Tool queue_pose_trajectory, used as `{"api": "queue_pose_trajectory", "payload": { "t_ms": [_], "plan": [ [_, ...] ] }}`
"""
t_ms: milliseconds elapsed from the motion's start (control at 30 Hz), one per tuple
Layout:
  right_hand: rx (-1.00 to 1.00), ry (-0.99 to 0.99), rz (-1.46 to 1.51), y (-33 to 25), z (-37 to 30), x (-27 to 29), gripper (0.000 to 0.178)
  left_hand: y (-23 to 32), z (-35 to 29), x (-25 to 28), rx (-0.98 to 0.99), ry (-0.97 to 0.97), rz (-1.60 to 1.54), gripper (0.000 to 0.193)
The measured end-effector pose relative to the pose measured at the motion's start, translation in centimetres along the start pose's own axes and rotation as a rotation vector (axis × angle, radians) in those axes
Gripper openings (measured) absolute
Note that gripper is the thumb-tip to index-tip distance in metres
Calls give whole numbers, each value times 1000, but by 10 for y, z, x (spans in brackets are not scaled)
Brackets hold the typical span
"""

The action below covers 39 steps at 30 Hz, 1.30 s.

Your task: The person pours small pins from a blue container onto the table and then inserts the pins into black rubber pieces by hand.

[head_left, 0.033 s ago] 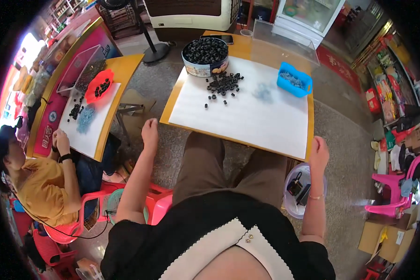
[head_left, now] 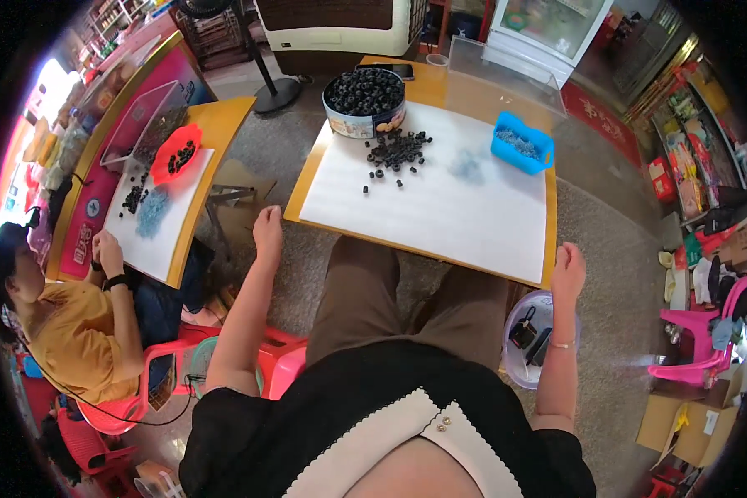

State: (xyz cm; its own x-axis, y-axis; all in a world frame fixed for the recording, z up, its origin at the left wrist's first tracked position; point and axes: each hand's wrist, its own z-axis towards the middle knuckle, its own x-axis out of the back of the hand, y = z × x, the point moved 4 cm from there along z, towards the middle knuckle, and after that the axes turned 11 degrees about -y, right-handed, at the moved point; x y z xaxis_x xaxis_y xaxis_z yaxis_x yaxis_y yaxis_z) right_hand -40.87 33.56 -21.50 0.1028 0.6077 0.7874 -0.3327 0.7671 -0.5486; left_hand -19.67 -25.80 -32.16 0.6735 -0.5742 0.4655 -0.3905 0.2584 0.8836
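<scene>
My left hand [head_left: 268, 233] is beside the near left corner of the table, its fingers curled in and nothing visible in them. Past the near right corner is my right hand [head_left: 568, 267], also curled, with nothing showing in it. A white sheet [head_left: 440, 217] covers most of the wooden table. Toward its far left stands a round tin [head_left: 358, 124] full of small black ring-shaped parts. Loose black parts [head_left: 394, 149] lie in front of it. A small patch of fine bluish pieces [head_left: 468, 168] is on the sheet. At the right, a blue tray [head_left: 543, 163] holds more bluish pieces.
A dark phone [head_left: 398, 70] lies at the far edge by a clear panel [head_left: 506, 76]. Below my right hand stands a pale bucket [head_left: 519, 369] with dark items. A person in yellow [head_left: 83, 340] sits left at another table [head_left: 189, 259] with similar parts and a red bowl [head_left: 164, 170].
</scene>
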Motion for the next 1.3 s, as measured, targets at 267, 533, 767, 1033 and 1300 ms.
{"api": "queue_pose_trajectory", "payload": {
  "t_ms": [267,533,767,1033,1300],
  "plan": [
    [-349,-254,537,147,19,-74,38,42,25,-50,159,-347,-400,43],
    [-484,-301,566,102,18,-66,42,27,40,-52,122,-333,-389,40],
    [-456,-322,612,102,17,-67,40,14,46,-49,125,-359,-375,40],
    [-411,-222,632,101,17,-68,33,20,37,-48,144,-325,-377,40],
    [-388,-278,410,109,20,-65,36,23,43,-48,145,-352,-353,40]
  ]
}}
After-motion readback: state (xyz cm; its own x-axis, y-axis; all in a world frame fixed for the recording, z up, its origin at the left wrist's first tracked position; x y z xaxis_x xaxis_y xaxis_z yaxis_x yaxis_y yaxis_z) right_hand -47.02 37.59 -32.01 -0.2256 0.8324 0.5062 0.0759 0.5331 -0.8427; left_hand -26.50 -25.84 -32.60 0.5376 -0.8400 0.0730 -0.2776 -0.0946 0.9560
